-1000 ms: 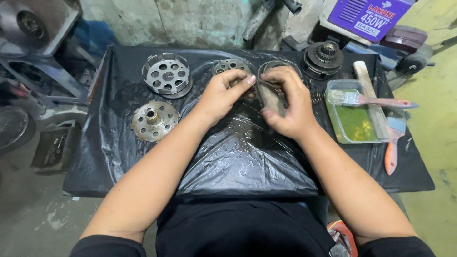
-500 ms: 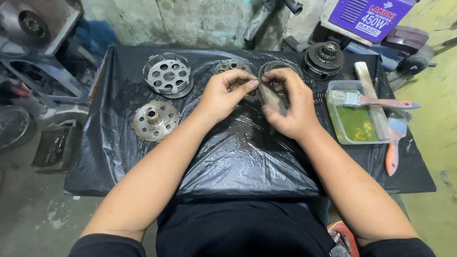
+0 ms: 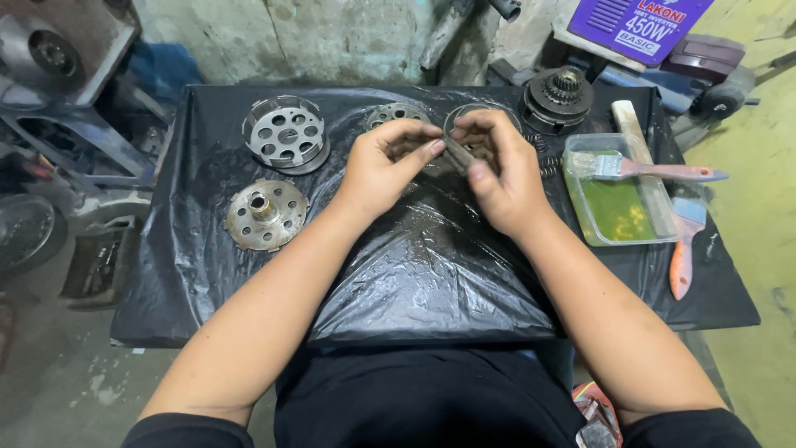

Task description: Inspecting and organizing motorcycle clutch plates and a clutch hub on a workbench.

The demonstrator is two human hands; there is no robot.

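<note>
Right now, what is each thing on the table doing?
Left hand: pinching a thin metal ring.
Right hand: pinching the same ring.
Metal ring: held up between both hands.
Holed drum: upright on the plastic.
Flat disc: lying flat.
Tray: holds green liquid.
Brush: resting across the tray.

Bare forearms, short black sleeves, black clothing.

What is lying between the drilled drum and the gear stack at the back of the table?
In the head view, between drum and gear stack: a small disc and a thin ring, partly behind both hands.
</note>
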